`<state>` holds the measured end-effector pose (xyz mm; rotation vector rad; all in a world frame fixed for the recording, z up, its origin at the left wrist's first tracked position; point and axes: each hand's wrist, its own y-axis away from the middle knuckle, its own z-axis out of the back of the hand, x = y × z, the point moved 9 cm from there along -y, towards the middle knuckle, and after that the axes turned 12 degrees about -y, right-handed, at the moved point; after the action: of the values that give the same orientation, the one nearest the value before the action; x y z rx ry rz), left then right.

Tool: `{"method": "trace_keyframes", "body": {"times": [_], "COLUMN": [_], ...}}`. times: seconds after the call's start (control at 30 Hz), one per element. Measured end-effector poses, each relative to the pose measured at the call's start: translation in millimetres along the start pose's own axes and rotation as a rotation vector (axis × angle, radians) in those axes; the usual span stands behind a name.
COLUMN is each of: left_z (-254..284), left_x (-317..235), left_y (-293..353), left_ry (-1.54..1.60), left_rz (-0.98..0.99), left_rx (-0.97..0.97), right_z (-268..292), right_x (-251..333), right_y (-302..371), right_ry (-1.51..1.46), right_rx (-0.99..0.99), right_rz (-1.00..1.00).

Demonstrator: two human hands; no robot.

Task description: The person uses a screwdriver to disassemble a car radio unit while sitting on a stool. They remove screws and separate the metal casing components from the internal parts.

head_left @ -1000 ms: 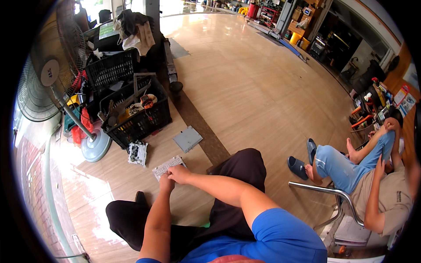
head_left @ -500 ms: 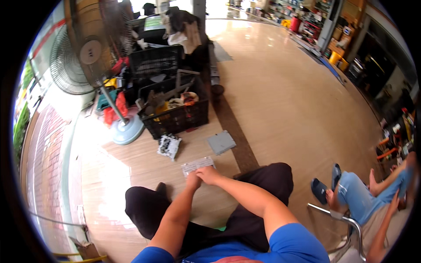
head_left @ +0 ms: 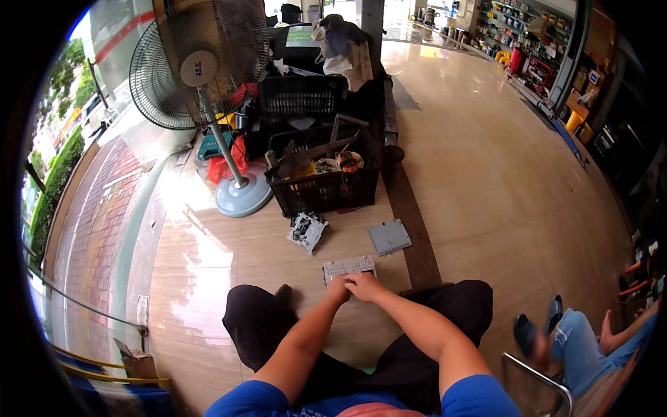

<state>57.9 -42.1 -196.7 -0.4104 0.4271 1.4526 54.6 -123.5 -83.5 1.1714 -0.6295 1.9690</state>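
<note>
On the tiled floor in front of me lies a light grey rectangular panel or casing [head_left: 349, 266] with rows of small slots. At its near edge my left hand [head_left: 339, 289] and my right hand [head_left: 365, 285] meet, fingers closed in and touching each other. Whatever they grip is too small or hidden to make out. Beyond them rests a flat grey plate [head_left: 390, 238]. Left of that plate is a white and black mechanical part [head_left: 306, 232] with an irregular frame.
A black plastic crate [head_left: 323, 191] full of tools stands ahead, beside a standing fan [head_left: 198, 69] on a round base [head_left: 243, 197]. At the lower right a person in jeans [head_left: 587, 347] sits near a metal chair arm [head_left: 538, 379]. Stocked shelves [head_left: 524, 35] line the far right.
My view has turned left, so the scene sits farther right in the picture. Both hands stay together at the panel's near edge.
</note>
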Motion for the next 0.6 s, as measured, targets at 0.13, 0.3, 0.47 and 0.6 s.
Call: {"method": "trace_keyframes", "body": {"times": [0.13,0.3,0.47,0.6], "left_z": [-1,5,2,-1], "left_x": [-27,-8,-4,-5], "left_y": [-8,-3,0,-5], "left_ry": [-0.089,0.05,-0.016,0.014], "left_rz": [-0.021,0.096,0.149,0.131], "left_rx": [0.053,0.004,0.046,0.005], "right_z": [8,14,12,7], "right_x": [-25,-27,-14,-7], "right_y": [1,1,-2,-2], "right_ry": [0.049,0.007,0.156,0.115], "right_rx": [-0.012,-0.123,0.01,0.046], "right_rz": [-0.037,-0.222,-0.191,-0.06]}}
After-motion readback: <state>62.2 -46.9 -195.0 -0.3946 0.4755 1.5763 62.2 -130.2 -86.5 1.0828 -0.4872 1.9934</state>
